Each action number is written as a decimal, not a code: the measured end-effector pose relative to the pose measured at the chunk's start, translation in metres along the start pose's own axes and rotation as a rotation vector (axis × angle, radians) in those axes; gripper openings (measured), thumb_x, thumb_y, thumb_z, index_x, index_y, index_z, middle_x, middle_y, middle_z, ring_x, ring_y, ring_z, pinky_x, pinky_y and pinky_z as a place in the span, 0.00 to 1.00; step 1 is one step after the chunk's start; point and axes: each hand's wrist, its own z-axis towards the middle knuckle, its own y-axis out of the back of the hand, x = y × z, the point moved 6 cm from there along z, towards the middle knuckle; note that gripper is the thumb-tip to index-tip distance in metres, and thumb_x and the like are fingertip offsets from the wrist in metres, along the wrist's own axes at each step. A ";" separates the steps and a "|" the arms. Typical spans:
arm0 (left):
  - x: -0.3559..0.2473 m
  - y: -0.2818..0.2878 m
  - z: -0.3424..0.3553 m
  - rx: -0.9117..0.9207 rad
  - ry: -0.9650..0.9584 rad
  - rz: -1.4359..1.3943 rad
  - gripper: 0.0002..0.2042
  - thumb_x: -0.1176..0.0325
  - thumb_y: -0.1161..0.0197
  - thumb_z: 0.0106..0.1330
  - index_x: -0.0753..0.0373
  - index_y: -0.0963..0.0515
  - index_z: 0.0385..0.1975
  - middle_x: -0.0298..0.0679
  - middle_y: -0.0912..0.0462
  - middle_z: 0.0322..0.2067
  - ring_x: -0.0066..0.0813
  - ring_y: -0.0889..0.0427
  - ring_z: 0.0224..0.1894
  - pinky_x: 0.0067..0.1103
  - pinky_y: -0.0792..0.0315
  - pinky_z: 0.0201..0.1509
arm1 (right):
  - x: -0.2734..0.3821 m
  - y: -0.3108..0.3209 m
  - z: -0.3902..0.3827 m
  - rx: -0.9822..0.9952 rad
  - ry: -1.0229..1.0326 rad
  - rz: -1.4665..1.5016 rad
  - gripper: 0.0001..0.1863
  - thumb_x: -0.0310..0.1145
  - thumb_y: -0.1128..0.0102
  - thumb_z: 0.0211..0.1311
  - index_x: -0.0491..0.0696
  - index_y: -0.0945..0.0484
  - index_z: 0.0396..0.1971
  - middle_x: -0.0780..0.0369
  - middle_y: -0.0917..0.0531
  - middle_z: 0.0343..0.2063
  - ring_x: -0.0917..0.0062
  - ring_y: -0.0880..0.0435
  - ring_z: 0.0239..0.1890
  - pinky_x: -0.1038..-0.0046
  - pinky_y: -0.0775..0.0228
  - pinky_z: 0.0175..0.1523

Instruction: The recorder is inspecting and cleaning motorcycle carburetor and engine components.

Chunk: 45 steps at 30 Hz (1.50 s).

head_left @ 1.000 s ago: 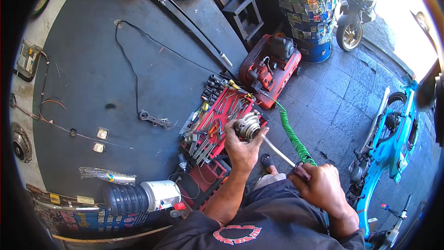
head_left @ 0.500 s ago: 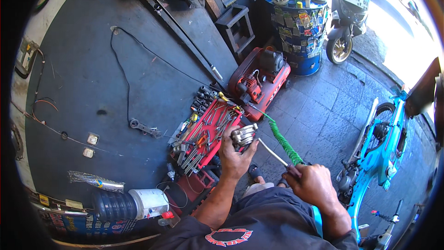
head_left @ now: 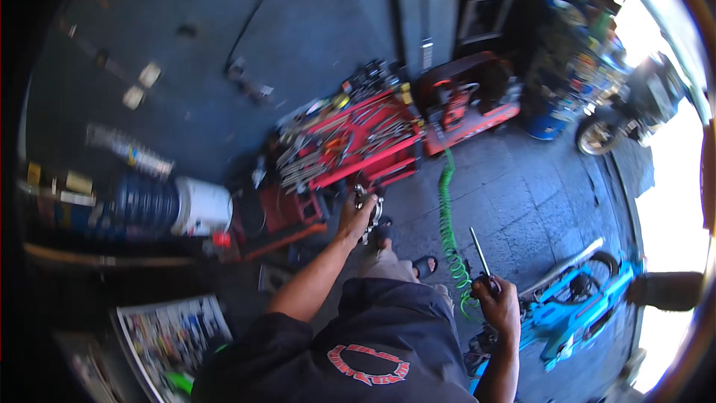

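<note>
Left hand (head_left: 356,218) at frame centre, fingers wrapped tight round a small round metal part (head_left: 371,209), held just below the red tool tray (head_left: 350,142) w/ wrenches. Right hand (head_left: 498,304) at lower right, fist closed on handle of a thin metal rod (head_left: 477,248) pointing up-left, beside the green coiled air hose (head_left: 449,224). Red compressor (head_left: 466,97) upper centre-right; blue motorbike (head_left: 574,306) lower right; white bucket (head_left: 201,205) at left. Pic blurred, part details unclear.

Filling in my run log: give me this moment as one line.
left hand: grips round metal part | right hand: holds thin metal rod | nearby: red tool tray, green coiled hose
</note>
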 end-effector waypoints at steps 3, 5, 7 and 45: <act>0.120 0.071 -0.032 -0.132 0.363 0.211 0.25 0.51 0.32 0.64 0.68 0.23 0.49 0.45 0.16 0.40 0.35 0.17 0.45 0.30 0.25 0.50 | -0.019 -0.027 0.015 0.093 0.016 -0.101 0.15 0.39 0.32 0.62 0.40 0.16 0.32 0.56 0.14 0.21 0.75 0.17 0.23 0.67 0.28 0.33; 0.199 0.120 -0.081 -0.303 0.491 0.317 0.28 0.50 0.33 0.64 0.70 0.24 0.53 0.47 0.15 0.43 0.38 0.16 0.47 0.31 0.24 0.51 | -0.027 -0.048 0.027 0.170 0.028 -0.198 0.15 0.40 0.31 0.61 0.41 0.15 0.33 0.54 0.14 0.23 0.67 0.13 0.26 0.66 0.26 0.34; 0.279 0.158 -0.141 -0.385 0.657 0.301 0.31 0.49 0.34 0.64 0.71 0.25 0.57 0.51 0.15 0.46 0.43 0.15 0.51 0.33 0.23 0.52 | -0.033 -0.076 0.044 0.296 0.028 -0.344 0.15 0.42 0.31 0.61 0.42 0.15 0.33 0.53 0.14 0.24 0.59 0.13 0.27 0.62 0.25 0.34; 0.604 0.305 -0.749 -0.831 1.412 -0.307 0.16 0.56 0.33 0.62 0.66 0.22 0.35 0.38 0.16 0.26 0.26 0.18 0.27 0.27 0.24 0.31 | -0.243 -0.940 0.096 0.742 0.083 -1.358 0.21 0.43 0.44 0.65 0.45 0.15 0.48 0.49 0.16 0.52 0.53 0.17 0.57 0.56 0.25 0.61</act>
